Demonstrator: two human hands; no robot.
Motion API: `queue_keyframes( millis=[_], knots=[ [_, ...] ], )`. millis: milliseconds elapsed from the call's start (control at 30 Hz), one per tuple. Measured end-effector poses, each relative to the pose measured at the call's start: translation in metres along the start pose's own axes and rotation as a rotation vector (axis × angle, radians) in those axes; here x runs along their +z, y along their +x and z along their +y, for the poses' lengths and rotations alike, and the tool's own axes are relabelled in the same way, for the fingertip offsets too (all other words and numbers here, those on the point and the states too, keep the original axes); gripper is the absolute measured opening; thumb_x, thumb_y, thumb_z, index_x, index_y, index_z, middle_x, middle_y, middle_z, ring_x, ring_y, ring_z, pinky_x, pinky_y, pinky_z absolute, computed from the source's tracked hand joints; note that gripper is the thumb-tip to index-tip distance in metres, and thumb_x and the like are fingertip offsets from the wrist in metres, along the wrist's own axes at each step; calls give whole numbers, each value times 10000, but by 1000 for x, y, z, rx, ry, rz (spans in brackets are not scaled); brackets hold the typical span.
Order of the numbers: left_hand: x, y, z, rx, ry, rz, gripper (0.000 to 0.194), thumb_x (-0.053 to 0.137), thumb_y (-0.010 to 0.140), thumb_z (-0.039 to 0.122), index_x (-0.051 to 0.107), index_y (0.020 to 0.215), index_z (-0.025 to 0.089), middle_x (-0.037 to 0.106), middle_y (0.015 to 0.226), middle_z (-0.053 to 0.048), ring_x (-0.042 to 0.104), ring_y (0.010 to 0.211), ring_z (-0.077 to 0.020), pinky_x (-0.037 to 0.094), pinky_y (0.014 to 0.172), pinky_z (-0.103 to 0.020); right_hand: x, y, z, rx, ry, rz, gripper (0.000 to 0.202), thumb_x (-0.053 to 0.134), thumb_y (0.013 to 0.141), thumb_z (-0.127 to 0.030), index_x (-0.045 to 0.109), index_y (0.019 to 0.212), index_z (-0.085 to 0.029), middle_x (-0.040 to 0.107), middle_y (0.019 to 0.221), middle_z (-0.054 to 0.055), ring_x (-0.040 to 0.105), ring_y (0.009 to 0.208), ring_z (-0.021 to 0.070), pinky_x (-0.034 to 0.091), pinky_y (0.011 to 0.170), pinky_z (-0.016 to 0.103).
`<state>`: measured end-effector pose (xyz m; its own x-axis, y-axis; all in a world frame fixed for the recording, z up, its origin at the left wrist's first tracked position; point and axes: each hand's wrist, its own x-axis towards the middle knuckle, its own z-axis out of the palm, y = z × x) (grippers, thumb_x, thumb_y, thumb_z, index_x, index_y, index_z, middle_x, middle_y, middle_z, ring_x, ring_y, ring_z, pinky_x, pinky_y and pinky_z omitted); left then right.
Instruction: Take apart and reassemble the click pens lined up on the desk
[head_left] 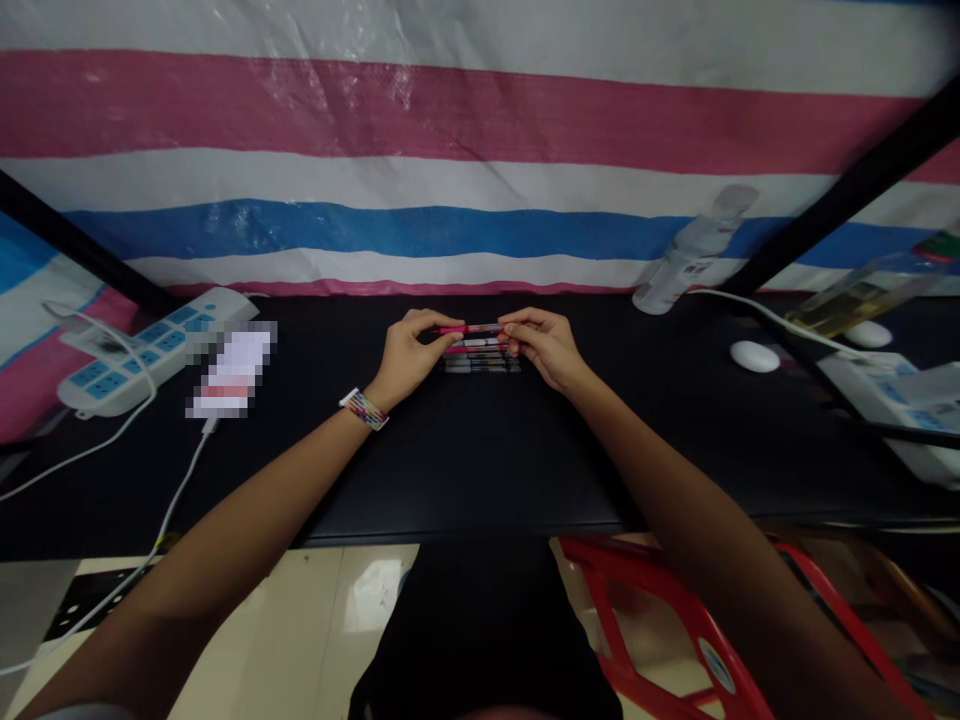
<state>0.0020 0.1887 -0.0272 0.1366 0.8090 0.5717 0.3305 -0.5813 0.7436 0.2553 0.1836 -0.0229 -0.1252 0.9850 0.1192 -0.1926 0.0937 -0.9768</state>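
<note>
A slim pen with pink-red parts (480, 329) lies crosswise between my hands at the far middle of the black table. My left hand (407, 352), with a patterned woven band on its wrist, pinches the pen's left end between thumb and fingers. At the opposite end, the fingertips of my right hand (547, 347) are closed on it. Just nearer to me, several similar pens (482, 362) lie side by side in a row, parallel to the held one. My fingers partly cover the ends of the row.
On the left are a power strip (105, 385) and a blurred-out phone (232, 370) with a white cable. A white spray bottle (686, 255), a white mouse-like object (754, 356) and a bottle of yellowish liquid (862, 290) stand right. A red stool (660, 620) is below the table (480, 470).
</note>
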Motion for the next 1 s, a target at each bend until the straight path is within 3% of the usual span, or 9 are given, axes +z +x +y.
queue_keyframes(
  millis=[400,567,667,900,1000],
  knots=[
    [0,-1,3,20,0,4,96,883,963,301,918,1053,307,904,1083,-42,775,1049,-272,592,1003,-469,4,-2,-5,33,62,-4,184,905,818,-326,858,965,-228,753,785,29,572,650,144,498,662,329],
    [2,-1,1,-24,-29,28,127,863,976,343,908,1081,288,902,1117,-59,784,1064,-271,589,1019,-467,6,-5,-17,216,294,-156,476,758,920,-517,831,1268,-202,827,996,101,636,749,200,567,717,358],
    [3,0,-2,-19,-66,37,142,864,980,337,905,1102,279,899,1137,-64,791,1074,-267,586,1036,-468,5,-6,-20,271,357,-174,526,701,932,-527,807,1324,-191,841,1113,131,653,810,223,581,727,364],
    [4,-1,1,-19,-89,-9,156,864,988,351,902,1112,264,900,1162,-79,802,1100,-267,598,1053,-458,3,-2,-10,234,375,-86,300,742,908,-403,776,1136,-212,721,888,81,641,812,213,584,788,365],
    [5,-2,1,-22,-101,-13,166,862,987,351,897,1125,264,899,1169,-78,805,1097,-261,605,1066,-461,5,-1,-9,242,388,-65,311,710,926,-415,785,1151,-214,714,897,83,634,810,218,595,793,372]
  ],
)
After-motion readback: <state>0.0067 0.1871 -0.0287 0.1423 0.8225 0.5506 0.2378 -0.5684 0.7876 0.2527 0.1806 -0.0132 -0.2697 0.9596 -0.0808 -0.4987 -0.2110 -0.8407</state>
